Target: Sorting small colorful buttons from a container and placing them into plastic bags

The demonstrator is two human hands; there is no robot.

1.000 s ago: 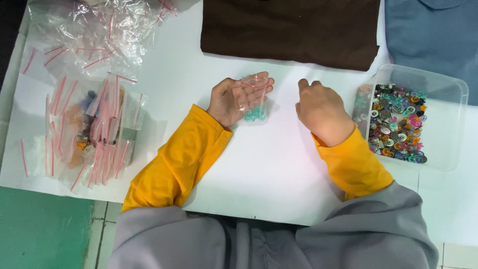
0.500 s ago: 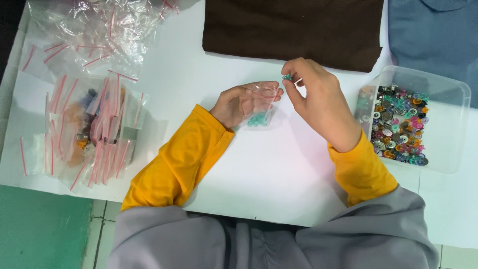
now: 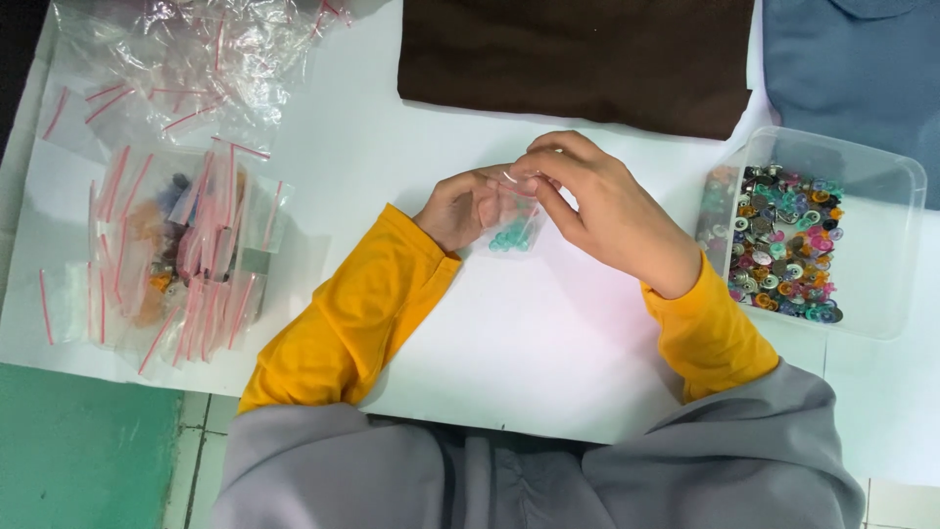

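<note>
Above the white table (image 3: 548,323), the left hand (image 3: 460,208) and the right hand (image 3: 597,211) both pinch the top of a small clear bag (image 3: 512,227) with turquoise beads, left of the plastic box (image 3: 881,255) of buttons.

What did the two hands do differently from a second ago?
The right hand left its spot beside the clear tub of colourful buttons and moved over to the left hand. The left hand, open-palmed before, has closed its fingers. Both now pinch the top of the small clear bag with teal bits inside. The tub, the pile of red-striped bags and the brown cloth stayed put.
</note>
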